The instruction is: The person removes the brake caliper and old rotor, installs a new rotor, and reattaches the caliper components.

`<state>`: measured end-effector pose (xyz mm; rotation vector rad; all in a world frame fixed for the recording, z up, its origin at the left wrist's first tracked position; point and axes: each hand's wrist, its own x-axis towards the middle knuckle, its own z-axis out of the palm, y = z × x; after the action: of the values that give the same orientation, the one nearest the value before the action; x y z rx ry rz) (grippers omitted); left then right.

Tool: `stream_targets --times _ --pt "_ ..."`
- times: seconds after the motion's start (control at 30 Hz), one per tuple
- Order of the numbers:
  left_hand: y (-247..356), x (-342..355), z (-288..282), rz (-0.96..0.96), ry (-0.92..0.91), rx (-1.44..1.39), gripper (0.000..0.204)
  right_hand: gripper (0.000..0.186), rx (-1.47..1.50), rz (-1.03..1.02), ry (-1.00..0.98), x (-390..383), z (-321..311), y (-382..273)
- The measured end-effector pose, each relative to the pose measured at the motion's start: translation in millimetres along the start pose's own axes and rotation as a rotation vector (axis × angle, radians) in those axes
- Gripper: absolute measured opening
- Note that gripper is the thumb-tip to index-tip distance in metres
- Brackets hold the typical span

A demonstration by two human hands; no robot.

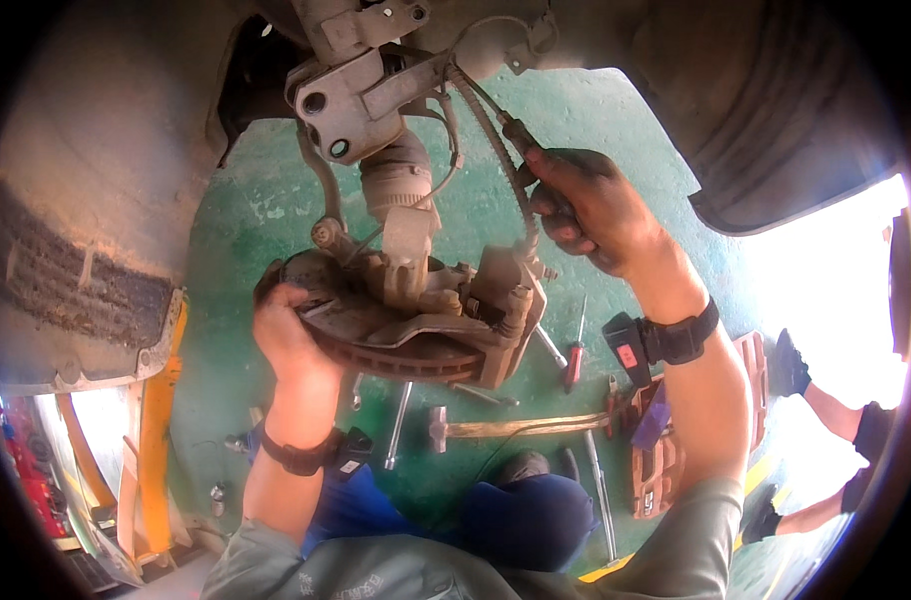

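Note:
A rusty vented brake disc [411,357] with its caliper [504,275] hangs in front of me, below the steering knuckle and the strut bracket [351,110]. My left hand [288,325] is closed on the disc's left rim; its thumb lies on top and some fingers are hidden. Up to the right, my right hand [588,205] is closed round a dark cylindrical piece [517,133] at the end of a thin rod or cable; I cannot tell which. Beside those fingers a ribbed brake hose [498,150] runs down to the caliper.
Wheel-arch liners [86,220] flank both sides. On the green floor lie a wooden-handled hammer [526,428], a red-handled screwdriver [574,366], metal bars [400,425] and a brown tool tray [656,480]. A yellow post [161,440] stands left; another person's legs [826,400] show at right.

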<state>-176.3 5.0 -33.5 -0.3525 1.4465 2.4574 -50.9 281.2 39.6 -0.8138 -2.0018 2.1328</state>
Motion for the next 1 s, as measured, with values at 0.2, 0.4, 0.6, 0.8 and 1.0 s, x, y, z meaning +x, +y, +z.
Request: stream_targets --times 0.2,0.4,0.6,0.8,1.0 --pt "5.1 -9.8 9.7 -0.060 -0.051 -0.042 0.039 0.039 -0.822 -0.342 0.280 7.2 2.7 5.8" --pt "4.0 -8.9 8.8 -0.001 0.003 -0.030 0.040 0.033 -1.231 -0.363 0.462 11.0 12.9 13.0" --pt "8.1 -15.8 20.2 -0.031 0.051 -0.039 0.044 0.034 -1.318 -0.585 0.351 11.8 -4.6 -5.1" --pt "5.4 -10.3 10.0 0.005 -0.008 -0.014 0.051 0.046 -0.443 0.002 0.115 8.1 3.1 -15.7" --pt "7.0 -10.0 7.7 -0.040 -0.229 -0.029 0.039 0.043 0.466 0.172 -0.290 12.3 6.0 5.3"
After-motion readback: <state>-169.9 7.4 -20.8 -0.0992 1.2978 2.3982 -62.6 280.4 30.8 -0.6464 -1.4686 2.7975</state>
